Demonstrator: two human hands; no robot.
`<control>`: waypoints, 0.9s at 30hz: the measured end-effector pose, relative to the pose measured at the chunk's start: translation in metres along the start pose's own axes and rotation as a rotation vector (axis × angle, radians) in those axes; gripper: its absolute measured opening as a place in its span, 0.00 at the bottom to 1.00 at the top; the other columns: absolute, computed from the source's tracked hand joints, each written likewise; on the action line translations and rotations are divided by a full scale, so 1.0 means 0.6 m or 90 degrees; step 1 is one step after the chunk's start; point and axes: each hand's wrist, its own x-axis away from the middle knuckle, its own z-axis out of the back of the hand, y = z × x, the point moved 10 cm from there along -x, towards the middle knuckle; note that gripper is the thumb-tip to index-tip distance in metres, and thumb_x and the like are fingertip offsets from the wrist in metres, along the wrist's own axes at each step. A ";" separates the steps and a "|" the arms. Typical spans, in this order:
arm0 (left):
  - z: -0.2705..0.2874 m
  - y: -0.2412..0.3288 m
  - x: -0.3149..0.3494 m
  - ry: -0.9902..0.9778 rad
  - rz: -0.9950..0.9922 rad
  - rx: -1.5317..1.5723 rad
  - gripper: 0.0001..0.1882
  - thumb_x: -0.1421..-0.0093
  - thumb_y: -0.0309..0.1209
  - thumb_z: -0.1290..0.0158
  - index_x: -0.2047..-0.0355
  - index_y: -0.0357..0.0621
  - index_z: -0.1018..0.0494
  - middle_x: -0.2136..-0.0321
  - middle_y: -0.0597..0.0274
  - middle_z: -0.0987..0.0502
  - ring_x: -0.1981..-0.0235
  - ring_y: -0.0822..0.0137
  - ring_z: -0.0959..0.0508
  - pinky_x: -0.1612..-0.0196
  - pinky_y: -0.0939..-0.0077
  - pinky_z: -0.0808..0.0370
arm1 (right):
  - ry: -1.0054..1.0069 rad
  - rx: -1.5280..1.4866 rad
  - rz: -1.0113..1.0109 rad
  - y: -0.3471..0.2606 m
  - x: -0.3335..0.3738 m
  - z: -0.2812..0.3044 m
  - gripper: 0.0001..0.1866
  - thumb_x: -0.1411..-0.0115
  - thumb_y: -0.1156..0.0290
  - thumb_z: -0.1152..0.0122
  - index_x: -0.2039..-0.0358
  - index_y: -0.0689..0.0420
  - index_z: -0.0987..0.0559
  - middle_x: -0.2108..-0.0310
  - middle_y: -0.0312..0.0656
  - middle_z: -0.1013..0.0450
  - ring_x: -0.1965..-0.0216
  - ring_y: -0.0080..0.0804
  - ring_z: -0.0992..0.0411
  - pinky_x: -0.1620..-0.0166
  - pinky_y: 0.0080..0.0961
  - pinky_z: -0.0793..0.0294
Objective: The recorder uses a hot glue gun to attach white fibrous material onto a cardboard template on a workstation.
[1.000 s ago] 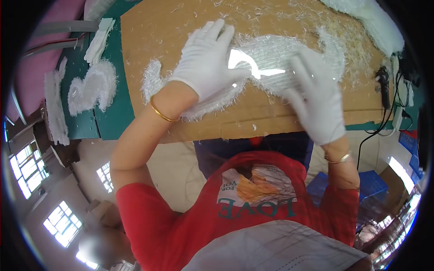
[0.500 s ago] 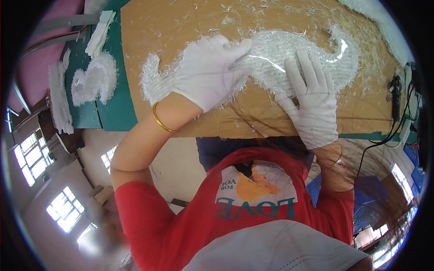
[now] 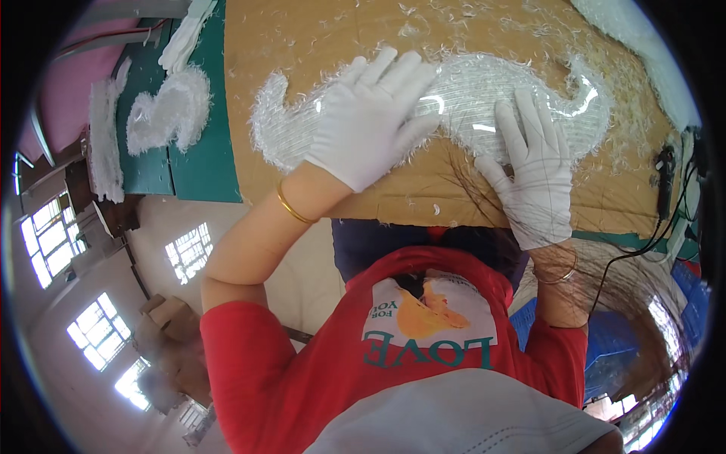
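A white, shaggy-edged fabric piece [image 3: 276, 125], curved like a moustache, lies on a sheet of brown cardboard [image 3: 423, 193]. Bright reflections on its upper face suggest a smooth, clear layer over the ribbed material. My left hand [image 3: 372, 121], in a white glove, rests flat across the left-middle part with its fingers spread. The gloved right hand [image 3: 533, 170] is flat too; its fingers lie on the right half, while the thumb and palm are over the cardboard at the near edge. Both hands hide parts of the fabric piece beneath them.
Loose white fibres litter the cardboard. On the green table [image 3: 204, 166] at left lie a curved fluffy white piece [image 3: 170, 110], a long fringed strip [image 3: 106, 140] and a folded white cloth item [image 3: 186, 34]. At right are a black corded tool [image 3: 665, 181] and white fluffy material [image 3: 643, 57].
My left hand has gone from thumb and fingers bunched at the fabric to lying flat with spread fingers. The right hand stays flat at the right half. The whole view has shifted slightly.
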 end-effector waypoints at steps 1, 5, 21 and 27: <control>-0.002 0.007 0.006 0.037 -0.001 -0.020 0.26 0.42 0.41 0.39 0.47 0.42 0.27 0.50 0.53 0.24 0.47 0.50 0.27 0.43 0.57 0.31 | -0.001 -0.008 0.003 0.000 -0.001 0.000 0.40 0.41 0.59 0.32 0.30 0.52 0.35 0.28 0.49 0.43 0.28 0.50 0.46 0.28 0.48 0.47; -0.047 0.054 0.037 -0.124 0.077 -0.111 0.24 0.43 0.41 0.40 0.50 0.39 0.28 0.58 0.54 0.23 0.53 0.55 0.24 0.51 0.63 0.27 | 0.011 -0.013 -0.004 0.009 0.003 -0.009 0.40 0.40 0.60 0.33 0.30 0.54 0.36 0.27 0.50 0.44 0.28 0.51 0.46 0.28 0.46 0.47; 0.020 -0.029 0.051 0.201 0.116 0.038 0.28 0.46 0.42 0.35 0.48 0.43 0.23 0.60 0.55 0.20 0.57 0.51 0.21 0.48 0.59 0.26 | 0.008 -0.004 0.005 0.005 0.004 -0.003 0.40 0.40 0.61 0.32 0.29 0.54 0.36 0.27 0.50 0.44 0.27 0.52 0.47 0.28 0.44 0.46; 0.033 0.003 0.071 0.186 0.136 -0.087 0.23 0.46 0.41 0.36 0.52 0.48 0.21 0.61 0.59 0.20 0.58 0.57 0.20 0.49 0.59 0.26 | 0.018 0.000 0.018 -0.006 -0.001 0.005 0.40 0.41 0.63 0.32 0.30 0.54 0.36 0.28 0.50 0.43 0.28 0.53 0.45 0.28 0.43 0.45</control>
